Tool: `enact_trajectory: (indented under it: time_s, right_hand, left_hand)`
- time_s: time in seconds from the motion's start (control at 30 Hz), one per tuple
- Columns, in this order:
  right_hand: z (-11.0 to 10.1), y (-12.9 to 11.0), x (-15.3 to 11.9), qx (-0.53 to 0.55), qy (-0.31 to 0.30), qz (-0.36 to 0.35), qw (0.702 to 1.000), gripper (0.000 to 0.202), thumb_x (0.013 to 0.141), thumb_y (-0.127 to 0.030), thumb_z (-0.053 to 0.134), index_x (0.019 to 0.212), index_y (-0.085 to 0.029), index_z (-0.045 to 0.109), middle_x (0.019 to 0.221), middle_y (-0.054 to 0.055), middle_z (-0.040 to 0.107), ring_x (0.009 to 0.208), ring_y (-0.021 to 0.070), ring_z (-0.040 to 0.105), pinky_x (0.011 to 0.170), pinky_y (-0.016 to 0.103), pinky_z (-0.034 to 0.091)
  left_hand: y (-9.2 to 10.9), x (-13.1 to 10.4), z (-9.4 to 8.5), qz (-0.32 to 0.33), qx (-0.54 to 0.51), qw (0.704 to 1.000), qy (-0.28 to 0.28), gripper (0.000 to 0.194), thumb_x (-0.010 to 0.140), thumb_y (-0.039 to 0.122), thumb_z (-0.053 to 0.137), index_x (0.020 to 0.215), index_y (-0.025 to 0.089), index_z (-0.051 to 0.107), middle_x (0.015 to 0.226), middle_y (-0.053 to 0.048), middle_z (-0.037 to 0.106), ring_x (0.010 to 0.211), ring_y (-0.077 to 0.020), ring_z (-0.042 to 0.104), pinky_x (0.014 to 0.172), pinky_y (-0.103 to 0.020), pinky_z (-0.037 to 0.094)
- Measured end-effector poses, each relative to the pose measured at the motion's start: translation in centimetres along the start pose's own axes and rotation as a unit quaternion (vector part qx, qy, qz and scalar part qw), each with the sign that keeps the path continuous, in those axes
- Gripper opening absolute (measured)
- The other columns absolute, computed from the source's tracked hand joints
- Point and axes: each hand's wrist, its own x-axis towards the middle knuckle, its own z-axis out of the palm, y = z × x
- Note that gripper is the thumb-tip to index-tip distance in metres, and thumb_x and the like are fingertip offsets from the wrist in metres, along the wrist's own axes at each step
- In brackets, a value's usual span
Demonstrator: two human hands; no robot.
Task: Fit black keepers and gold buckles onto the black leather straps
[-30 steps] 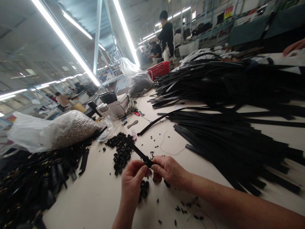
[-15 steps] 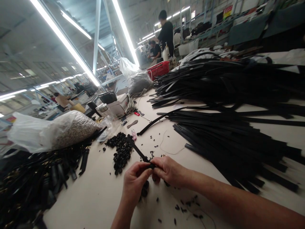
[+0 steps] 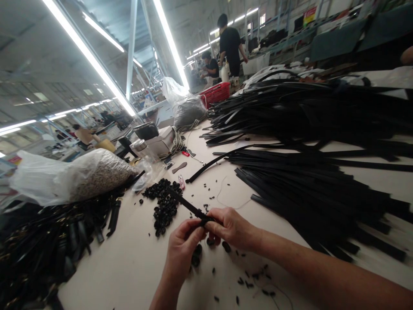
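A narrow black strap (image 3: 185, 202) slants up and away from my fingers, its free end over a pile of small black loops (image 3: 166, 211). My left hand (image 3: 183, 245) pinches the strap's near end between thumb and forefinger. Close against it, my right hand (image 3: 230, 226) grips the same end, its fingers curled. A small band seems to cross the strap just beyond my fingertips; its details are blurred. Beneath my hands lie a few more black loops (image 3: 196, 256), partly hidden. Tiny black scraps (image 3: 248, 282) are scattered on the pale tabletop (image 3: 119, 269).
Long black straps (image 3: 309, 185) spread in bundles across the right side. On the left are finished-looking straps (image 3: 74, 245) and a clear bag of small pieces (image 3: 100, 172). Pink thread snips (image 3: 181, 182), a jar (image 3: 142, 148) and a red basket (image 3: 216, 94) stand farther back. Co-workers are behind.
The strap's free end has shifted left and slightly away from the snips. My right hand's fingers have moved a little on it. The standing person behind has turned and lowered an arm.
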Motion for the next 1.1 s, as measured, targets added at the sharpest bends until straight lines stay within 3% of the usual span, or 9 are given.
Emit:
enact_trajectory:
  time_s: [0.1,0.23,0.4,0.67,0.93,1.1]
  right_hand:
    - [-0.1,-0.6,-0.3,-0.005,-0.003,0.014,1.0,0.021,0.092,-0.033,0.049,0.089,-0.015,0.059,0.067,0.003,0.068,0.05,0.0114,0.062,0.044,0.017,0.046]
    - [0.1,-1.2,-0.5,-0.045,-0.018,0.016,0.999,0.013,0.087,-0.024,0.05,0.084,-0.015,0.059,0.063,0.001,0.066,0.043,0.0081,0.056,0.039,0.014,0.042]
    - [0.3,-1.4,-0.5,-0.088,0.004,0.025,0.996,0.012,0.085,-0.019,0.049,0.081,-0.015,0.06,0.059,-0.001,0.064,0.04,0.0068,0.054,0.038,0.013,0.038]
    - [0.3,-1.6,-0.6,-0.093,0.017,0.023,0.995,0.016,0.09,-0.023,0.05,0.089,-0.014,0.063,0.063,0.001,0.066,0.042,0.0072,0.054,0.04,0.014,0.039]
    - [0.4,-1.3,-0.6,0.024,-0.033,0.044,0.998,0.025,0.089,-0.033,0.05,0.098,-0.013,0.063,0.057,-0.003,0.059,0.039,0.0068,0.051,0.037,0.015,0.04]
    - [-0.1,-1.2,-0.6,-0.009,-0.027,0.043,0.999,0.04,0.09,-0.045,0.05,0.111,-0.014,0.064,0.059,-0.001,0.059,0.042,0.0088,0.053,0.04,0.017,0.043]
  left_hand:
    - [-0.2,0.2,-0.1,-0.049,-0.096,0.993,0.044,0.033,0.073,0.043,0.08,0.086,0.016,0.066,0.073,-0.003,0.066,0.061,-0.0113,0.059,0.056,-0.018,0.048]
    - [-0.1,0.5,0.1,-0.067,-0.16,0.983,0.058,0.05,0.068,0.048,0.083,0.101,0.014,0.065,0.057,0.003,0.056,0.043,-0.006,0.046,0.041,-0.014,0.036]
    - [-0.2,0.2,0.8,-0.1,-0.194,0.974,0.058,0.048,0.064,0.05,0.084,0.084,0.01,0.068,0.048,0.004,0.049,0.036,-0.0041,0.037,0.035,-0.013,0.026]
    - [-1.3,0.1,0.9,-0.053,-0.108,0.99,0.076,0.043,0.072,0.045,0.081,0.098,0.011,0.072,0.05,0.004,0.048,0.043,-0.0045,0.039,0.041,-0.014,0.027]
    - [0.0,0.2,0.9,-0.074,-0.06,0.995,0.006,0.056,0.077,0.054,0.071,0.105,0.006,0.071,0.042,0.007,0.039,0.034,-0.0046,0.027,0.034,-0.017,0.018]
    - [0.1,-0.2,1.3,-0.065,-0.022,0.998,-0.016,0.047,0.077,0.047,0.069,0.105,0.009,0.073,0.044,0.005,0.044,0.034,-0.0052,0.03,0.034,-0.018,0.021]
